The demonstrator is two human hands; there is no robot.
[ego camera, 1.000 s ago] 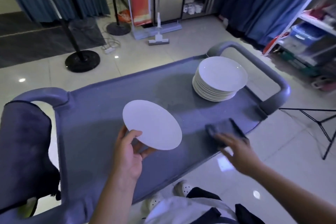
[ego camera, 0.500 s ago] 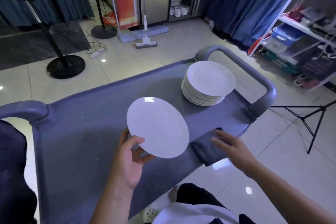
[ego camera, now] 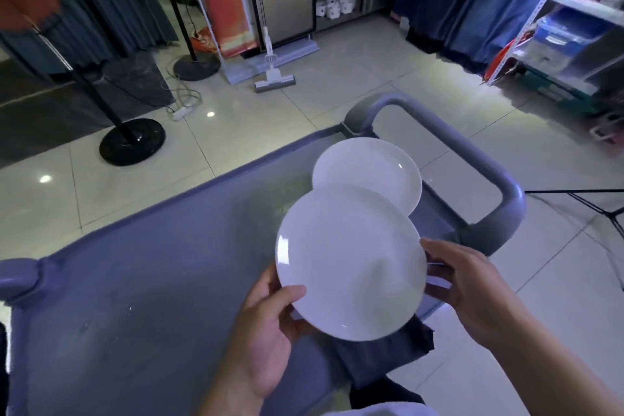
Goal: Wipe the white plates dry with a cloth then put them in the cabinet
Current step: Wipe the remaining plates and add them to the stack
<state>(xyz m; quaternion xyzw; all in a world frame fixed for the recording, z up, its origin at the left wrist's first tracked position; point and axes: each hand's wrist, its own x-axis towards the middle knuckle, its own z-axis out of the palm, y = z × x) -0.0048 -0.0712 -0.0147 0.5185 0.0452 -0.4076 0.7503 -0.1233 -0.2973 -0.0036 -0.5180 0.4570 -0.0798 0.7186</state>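
Over the cart (ego camera: 141, 280), left hand (ego camera: 266, 341) gripped the white plate (ego camera: 351, 263), right hand (ego camera: 466, 284) had left the dark cloth (ego camera: 381, 358) for its rim, fingers loosely open; wiping not started.

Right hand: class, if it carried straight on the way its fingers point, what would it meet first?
The right hand points left at the held plate; its fingertips look already at the rim, though depth is unclear.

No text, label, brand or number can be read anywhere in view
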